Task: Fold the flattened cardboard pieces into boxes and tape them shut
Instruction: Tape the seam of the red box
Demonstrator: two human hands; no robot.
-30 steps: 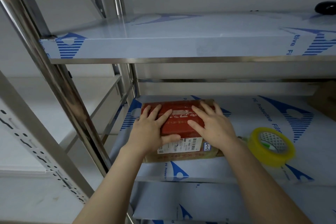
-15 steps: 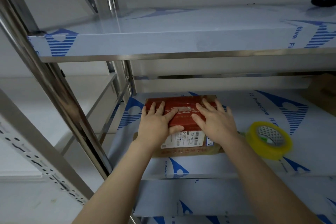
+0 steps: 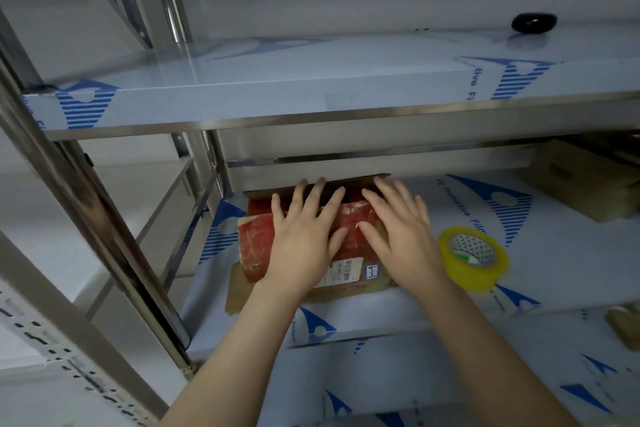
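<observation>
A flattened red-printed cardboard box (image 3: 258, 243) with a white barcode label lies on the middle shelf (image 3: 554, 274) of a steel rack. My left hand (image 3: 304, 236) presses flat on its middle with straight, spread fingers. My right hand (image 3: 401, 236) lies flat on its right part, fingers spread and pointing to the back. A brown flap (image 3: 237, 291) sticks out at the box's near left corner. A roll of yellow-edged tape (image 3: 474, 262) lies on the shelf just right of my right hand.
Brown cardboard pieces (image 3: 581, 180) lie at the back right of the same shelf. The upper shelf (image 3: 311, 94) overhangs the box's far edge and carries a black round object (image 3: 533, 23). A slanted steel post (image 3: 104, 229) stands to the left.
The box now shows more of its red left side and a brown flap near the front. Both hands have slid a little toward the back of the box.
</observation>
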